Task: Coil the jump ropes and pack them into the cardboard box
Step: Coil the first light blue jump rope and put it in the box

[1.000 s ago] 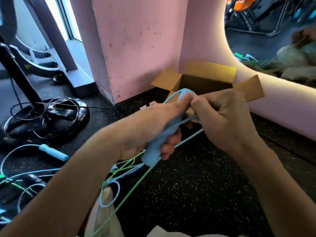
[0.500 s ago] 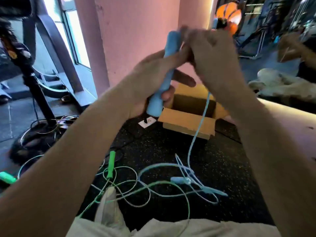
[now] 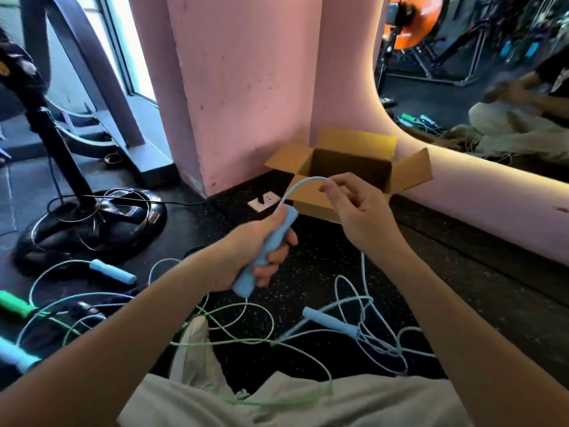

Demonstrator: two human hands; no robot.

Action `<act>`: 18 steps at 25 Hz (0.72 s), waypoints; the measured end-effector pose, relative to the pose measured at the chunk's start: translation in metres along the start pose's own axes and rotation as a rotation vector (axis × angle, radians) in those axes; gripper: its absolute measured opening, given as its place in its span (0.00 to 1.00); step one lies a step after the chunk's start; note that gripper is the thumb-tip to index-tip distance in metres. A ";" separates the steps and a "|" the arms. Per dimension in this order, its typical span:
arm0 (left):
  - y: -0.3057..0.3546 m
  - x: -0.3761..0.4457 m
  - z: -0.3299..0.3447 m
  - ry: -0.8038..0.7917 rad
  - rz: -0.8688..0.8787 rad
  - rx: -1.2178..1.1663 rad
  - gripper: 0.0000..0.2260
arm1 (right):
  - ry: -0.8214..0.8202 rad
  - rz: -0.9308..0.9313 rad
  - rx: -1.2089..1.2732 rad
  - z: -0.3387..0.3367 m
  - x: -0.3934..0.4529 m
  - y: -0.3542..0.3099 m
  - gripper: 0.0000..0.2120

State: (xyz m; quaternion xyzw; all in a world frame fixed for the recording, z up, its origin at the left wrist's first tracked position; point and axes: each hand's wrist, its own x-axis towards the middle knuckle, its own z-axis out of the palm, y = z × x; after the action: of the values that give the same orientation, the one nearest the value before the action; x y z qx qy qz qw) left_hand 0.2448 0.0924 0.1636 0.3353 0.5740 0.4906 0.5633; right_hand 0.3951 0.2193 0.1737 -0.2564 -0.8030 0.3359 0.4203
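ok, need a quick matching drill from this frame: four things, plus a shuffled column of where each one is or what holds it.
1. held blue handle
2. blue cord
3. cardboard box
4. green handle

A. open, by the pink wall
B. on the floor at far left
C. gripped in the left hand
D. pinched by the right hand

Pairs: 1-C, 2-D, 3-A, 4-B

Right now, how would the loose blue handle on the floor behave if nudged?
The loose blue handle looks cylindrical, so it would probably roll. Its blue cord lies in slack tangled loops, so it is likely floppy and would drag or snag. The foam-like look suggests it is light.
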 end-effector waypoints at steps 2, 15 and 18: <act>-0.001 -0.001 0.002 -0.181 0.095 -0.275 0.24 | -0.028 0.035 -0.023 0.015 0.002 0.006 0.09; -0.046 0.088 -0.075 0.519 0.640 -0.493 0.16 | -0.575 0.248 -0.057 0.114 -0.066 0.069 0.13; -0.050 0.096 -0.082 0.598 0.680 -0.227 0.13 | -0.655 0.225 -0.116 0.115 -0.064 0.066 0.14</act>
State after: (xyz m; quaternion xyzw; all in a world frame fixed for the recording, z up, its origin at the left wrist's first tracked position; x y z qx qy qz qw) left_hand 0.1600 0.1529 0.0766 0.2846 0.5112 0.7823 0.2135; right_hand 0.3393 0.1804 0.0434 -0.2454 -0.8795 0.3986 0.0855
